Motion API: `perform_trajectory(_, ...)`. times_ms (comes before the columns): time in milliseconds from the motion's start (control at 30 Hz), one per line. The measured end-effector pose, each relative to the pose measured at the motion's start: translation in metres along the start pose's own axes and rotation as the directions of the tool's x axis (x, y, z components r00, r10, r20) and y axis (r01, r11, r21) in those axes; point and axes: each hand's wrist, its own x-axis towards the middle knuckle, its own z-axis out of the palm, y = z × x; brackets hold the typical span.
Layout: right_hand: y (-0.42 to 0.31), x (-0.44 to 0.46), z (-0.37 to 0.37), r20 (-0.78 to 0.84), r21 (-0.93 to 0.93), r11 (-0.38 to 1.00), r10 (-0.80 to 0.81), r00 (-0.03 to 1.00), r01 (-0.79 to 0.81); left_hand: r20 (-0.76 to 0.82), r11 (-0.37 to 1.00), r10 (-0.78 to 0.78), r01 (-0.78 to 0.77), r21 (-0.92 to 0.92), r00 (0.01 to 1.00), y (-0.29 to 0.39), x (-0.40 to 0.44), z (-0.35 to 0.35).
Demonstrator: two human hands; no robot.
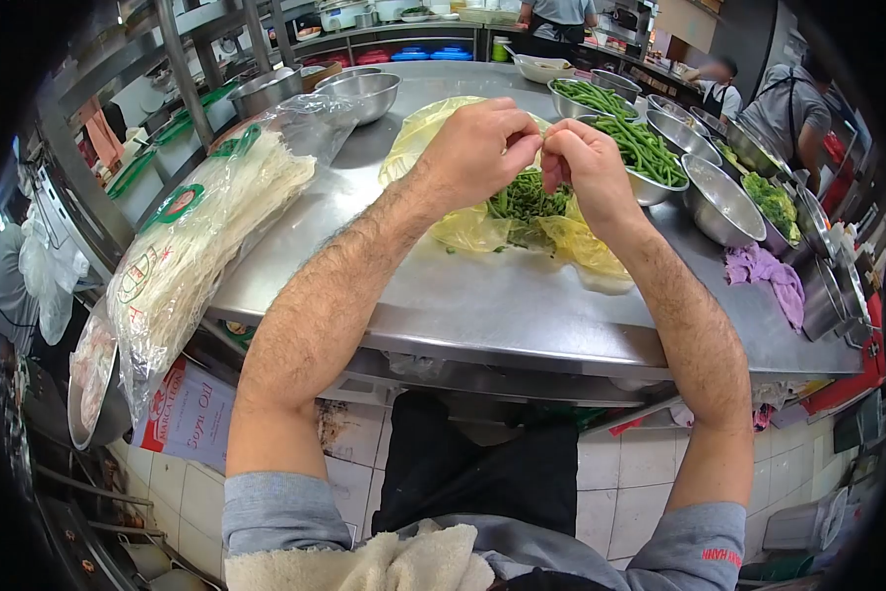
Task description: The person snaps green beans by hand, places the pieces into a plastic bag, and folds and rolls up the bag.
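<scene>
Box [192,419] just below the noodle bag [206,217] says "MARCA" and "Soya Oil"; bag's own print's too fuzzy tbh

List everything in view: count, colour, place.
Table: one, silver, centre
Metal bowls: several, silver, both sides
Green beans: many, green, bowls at right
Broccoli: uncounted, green, right
Yellow plastic: uncounted, yellow, mid-table
Cuttings: many, green, on yellow plastic
Bagged strands: one bag, white, left
Oil box: one, red and lilac, lower left
Cloth: one, purple, right
People: at least three, grey or white tops, background
Towel: one, cream, bottom
Left hand: one, bare, above cuttings
Right hand: one, bare, above cuttings
</scene>
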Motion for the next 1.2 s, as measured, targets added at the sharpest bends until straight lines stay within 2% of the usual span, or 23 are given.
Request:
perform_trajectory(67, 0.003, 0.000, -0.002, -0.020, 0.054, 0.997, 0.057, 0.998, -0.056, -0.055, 1.000, -0.005, 0.005, -0.001, 0.998, -0.001, 0.000, 0.001)
perform_trajectory(133, 0.009, 0.002, -0.005, -0.042, -0.070, 0.990, 0.123, 0.992, -0.126, -0.247, 0.993, -0.090, 0.068, -0.096, 0.965, -0.004, 0.002, -0.001)
perform_trajectory(167, 0.011, 0.003, -0.006, -0.045, -0.070, 0.990, 0.121, 0.992, -0.124, -0.246, 0.993, -0.087, 0.065, -0.097, 0.965, -0.007, 0.004, -0.004)
perform_trajectory(233, 0.010, 0.002, -0.007, 0.034, -0.342, 0.938, 0.077, 0.996, -0.060, -0.263, 0.961, -0.229, 0.174, -0.216, 0.937, -0.018, 0.006, -0.010)
perform_trajectory(367, 0.000, 0.000, -0.006, 0.075, -0.265, 0.962, 0.089, 0.993, -0.066, -0.257, 0.966, -0.243, 0.210, -0.150, 0.935, -0.026, 0.004, -0.015)
perform_trajectory(433, 0.000, -0.002, -0.004, 0.194, -0.425, 0.901, 0.001, 0.981, 0.083, -0.206, 0.930, -0.316, 0.260, -0.258, 0.926, -0.020, 0.005, -0.015)
perform_trajectory(467, 0.001, -0.002, -0.004, 0.194, -0.426, 0.901, 0.001, 0.981, 0.083, -0.206, 0.930, -0.316, 0.260, -0.259, 0.926, -0.018, 0.005, -0.015)
perform_trajectory(533, 0.004, -0.002, -0.003, 0.261, -0.645, 0.712, -0.136, 0.956, 0.277, -0.187, 0.935, -0.296, 0.243, -0.259, 0.937, -0.015, 0.005, -0.014)
perform_trajectory(567, 0.004, -0.002, -0.004, 0.260, -0.645, 0.713, -0.134, 0.956, 0.275, -0.186, 0.934, -0.297, 0.245, -0.260, 0.937, -0.016, 0.005, -0.013)
perform_trajectory(633, 0.003, -0.002, -0.006, 0.263, -0.711, 0.598, -0.262, 0.928, 0.370, -0.186, 0.948, -0.280, 0.241, -0.208, 0.942, -0.019, 0.006, -0.012)
perform_trajectory(667, 0.001, -0.002, -0.007, 0.263, -0.710, 0.599, -0.261, 0.929, 0.369, -0.185, 0.948, -0.280, 0.241, -0.208, 0.942, -0.020, 0.005, -0.012)
perform_trajectory(700, -0.001, -0.002, -0.008, 0.255, -0.714, 0.593, -0.277, 0.927, 0.373, -0.258, 0.989, -0.032, 0.069, 0.134, 0.966, -0.017, 0.006, -0.014)
perform_trajectory(733, -0.002, -0.002, -0.010, 0.246, -0.718, 0.586, -0.293, 0.924, 0.377, -0.241, 0.879, 0.227, -0.093, 0.467, 0.944, -0.014, 0.006, -0.016)
perform_trajectory(767, -0.002, -0.001, -0.011, 0.245, -0.718, 0.585, -0.293, 0.924, 0.376, -0.240, 0.880, 0.229, -0.094, 0.466, 0.943, -0.011, 0.004, -0.016)
perform_trajectory(833, -0.003, 0.000, -0.014, 0.249, -0.711, 0.555, -0.375, 0.893, 0.432, -0.024, 0.813, 0.265, -0.210, 0.543, 0.964, -0.005, 0.000, -0.016)
perform_trajectory(867, -0.004, 0.000, -0.015, 0.249, -0.711, 0.555, -0.375, 0.893, 0.431, -0.024, 0.814, 0.265, -0.210, 0.542, 0.964, -0.003, -0.002, -0.014)
perform_trajectory(933, -0.005, 0.000, -0.016, 0.259, -0.714, 0.522, -0.423, 0.868, 0.467, 0.104, 0.789, 0.184, -0.210, 0.578, 0.977, -0.001, -0.004, -0.010)
perform_trajectory(1067, -0.003, 0.001, -0.017, 0.244, -0.699, 0.527, -0.459, 0.854, 0.483, 0.031, 0.791, 0.282, -0.251, 0.559, 0.959, 0.002, -0.004, -0.009)
perform_trajectory(1100, -0.004, 0.002, -0.016, 0.130, -0.543, 0.777, -0.297, 0.946, 0.318, -0.018, 0.815, 0.266, -0.215, 0.539, 0.964, 0.003, -0.003, -0.008)
perform_trajectory(1133, -0.004, 0.003, -0.015, 0.060, -0.330, 0.938, -0.095, 0.994, 0.110, -0.067, 0.837, 0.247, -0.178, 0.518, 0.967, 0.005, -0.003, -0.008)
perform_trajectory(1167, -0.004, 0.003, -0.014, 0.061, -0.330, 0.937, -0.095, 0.994, 0.110, -0.068, 0.837, 0.247, -0.177, 0.518, 0.967, 0.006, -0.002, -0.006)
perform_trajectory(1200, -0.002, 0.003, -0.013, 0.033, -0.193, 0.980, -0.046, 0.998, 0.052, -0.099, 0.861, 0.198, -0.124, 0.494, 0.975, 0.007, -0.002, -0.004)
